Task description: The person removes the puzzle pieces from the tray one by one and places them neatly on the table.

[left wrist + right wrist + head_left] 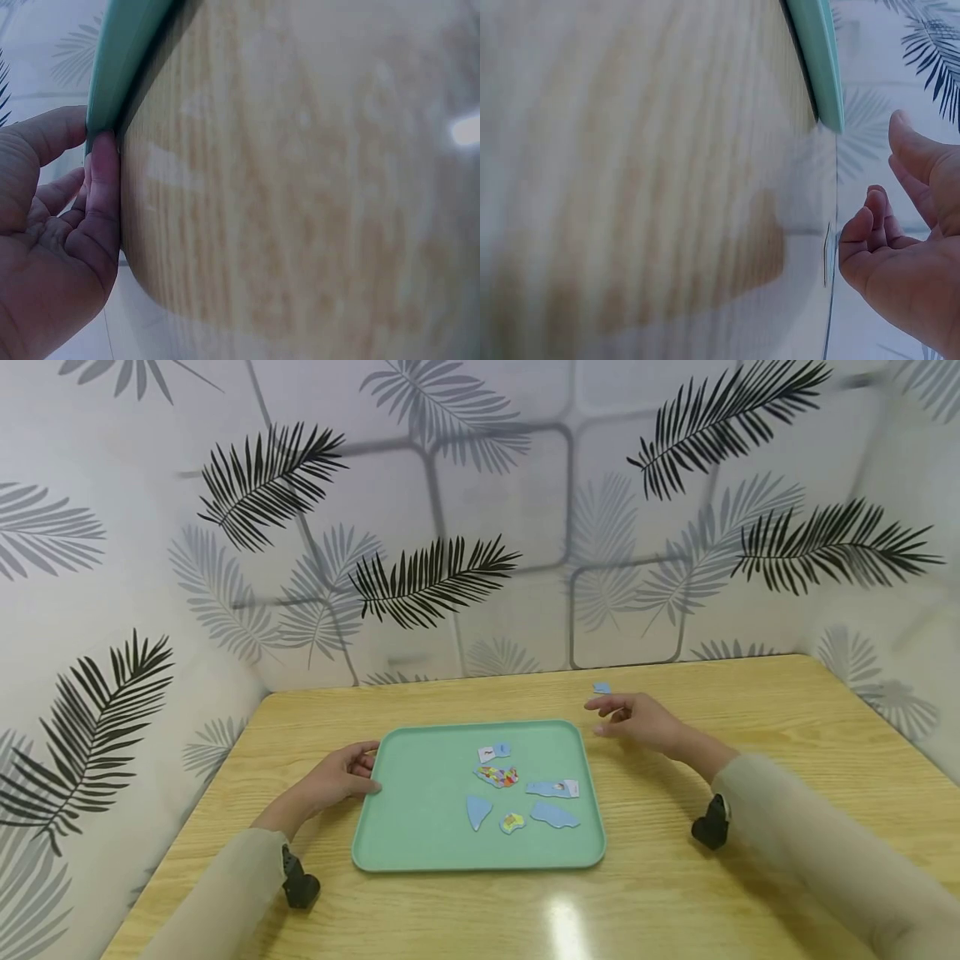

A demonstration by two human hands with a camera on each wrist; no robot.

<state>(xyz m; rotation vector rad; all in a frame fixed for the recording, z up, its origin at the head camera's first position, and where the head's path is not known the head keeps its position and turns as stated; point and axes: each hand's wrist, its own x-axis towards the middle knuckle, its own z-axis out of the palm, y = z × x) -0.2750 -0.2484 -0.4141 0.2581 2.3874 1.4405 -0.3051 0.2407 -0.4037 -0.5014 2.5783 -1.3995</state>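
A mint green tray (420, 852) lies on the wooden table, with several blue and multicoloured puzzle pieces (554, 815) spread over its middle and right part. At the tray's left side my left hand (341, 777) holds the rim; the left wrist view shows fingertips (103, 154) against the tray wall (124, 64). My right hand (637, 722) hovers beyond the tray's upper right corner, fingers loosely bent and nothing between them. Just past its fingertips, a small blue puzzle piece (602, 687) lies near the table's back edge.
The wooden table (300, 727) backs onto a wall (525, 527) covered in leaf-patterned cloth, which also runs down both sides. Both forearms wear small black wrist cameras (711, 823). A bright reflection shows on the table in front of the tray.
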